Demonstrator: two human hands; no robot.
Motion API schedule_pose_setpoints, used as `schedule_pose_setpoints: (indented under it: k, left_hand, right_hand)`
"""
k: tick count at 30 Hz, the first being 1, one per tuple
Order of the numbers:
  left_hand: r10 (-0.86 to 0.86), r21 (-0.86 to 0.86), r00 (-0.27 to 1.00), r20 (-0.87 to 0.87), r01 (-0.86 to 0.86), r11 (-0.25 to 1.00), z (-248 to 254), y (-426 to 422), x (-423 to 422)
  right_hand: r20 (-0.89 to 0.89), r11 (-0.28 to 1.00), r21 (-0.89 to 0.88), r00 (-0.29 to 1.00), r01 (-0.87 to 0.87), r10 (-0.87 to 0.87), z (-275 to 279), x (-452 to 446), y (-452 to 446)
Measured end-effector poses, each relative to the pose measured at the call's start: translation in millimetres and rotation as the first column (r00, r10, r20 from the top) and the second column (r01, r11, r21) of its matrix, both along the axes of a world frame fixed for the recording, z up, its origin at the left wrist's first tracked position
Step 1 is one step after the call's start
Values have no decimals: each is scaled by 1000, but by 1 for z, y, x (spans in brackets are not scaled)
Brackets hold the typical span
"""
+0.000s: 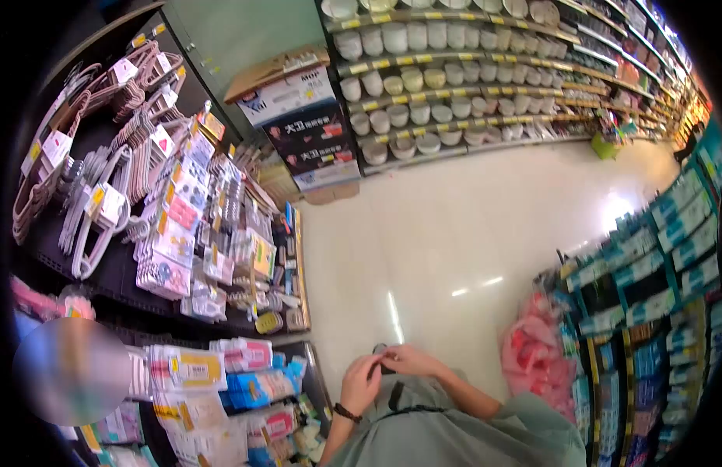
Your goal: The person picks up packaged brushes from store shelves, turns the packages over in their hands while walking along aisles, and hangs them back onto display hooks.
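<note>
A person's left hand and right hand meet at the waist of a grey-green garment. The fingers curl, tips together; whether they grip anything, I cannot tell. A black strip lies on the garment just below them. Left, packets sit near a display shelf's right edge; the left forearm is close, so an outward swing might knock some down.

Floor: pale, glossy, running up the aisle
Wall: plain grey-green, upper left
Back shelves: long tiers of bowls, yellow tags along the edges
Left stand: dark
Light: bright glare and white streaks reflected underfoot
</note>
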State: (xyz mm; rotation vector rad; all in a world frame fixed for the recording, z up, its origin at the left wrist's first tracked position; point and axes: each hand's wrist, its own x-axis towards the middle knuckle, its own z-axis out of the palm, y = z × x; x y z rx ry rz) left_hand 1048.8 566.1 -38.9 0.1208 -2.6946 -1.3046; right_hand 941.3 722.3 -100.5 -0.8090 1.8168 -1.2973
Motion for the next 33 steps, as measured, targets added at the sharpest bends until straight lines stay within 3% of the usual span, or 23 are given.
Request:
schedule_pose_setpoints:
  k: [1, 3, 6, 9, 14, 16, 17, 18, 21, 30, 33]
  left_hand:
    - [6, 6, 1000, 10, -6, 1000, -5, -10, -19]
    - [2, 18, 1000, 6, -2, 1000, -14, -29, -55]
    - [5, 24, 999, -32, -4, 1000, -29, -66, -126]
    - [28, 8, 999, -28, -28, 1000, -31, -113, -192]
    - [96, -13, 989, -116, -98, 995, -15, -200, -307]
    - [70, -63, 990, -122, -78, 995, -12, -228, -352]
    - [35, -127, 993, -116, -50, 991, -7, -245, -373]
    - [4, -195, 994, -110, -26, 981, -1, -258, -395]
    - [1, -176, 991, -131, -24, 984, 25, -284, -448]
    - [-115, -213, 991, -67, 99, 972, 12, -328, -586]
    - [-169, -287, 986, 9, 164, 944, 11, -348, -638]
  right_hand:
    - [12, 995, 81, 998, -65, 65, -3, -18, -13]
    - [87, 995, 5, 991, -102, 101, -8, -52, -31]
    - [-51, 994, -2, 993, -108, 107, -30, -112, -68]
    - [91, 999, 52, 996, -17, 12, -38, -179, -106]
    - [222, 996, -50, 974, 68, -55, -26, -300, -175]
    - [221, 975, -77, 958, 206, -185, -11, -343, -200]
    - [228, 957, -93, 942, 274, -248, -5, -360, -211]
    - [361, 896, -152, 868, 417, -342, 12, -372, -223]
    - [522, 843, -158, 768, 514, -371, 17, -418, -248]
    - [763, 668, -156, 519, 727, -387, 1, -572, -340]
    - [784, 695, -187, 532, 694, -320, -8, -630, -368]
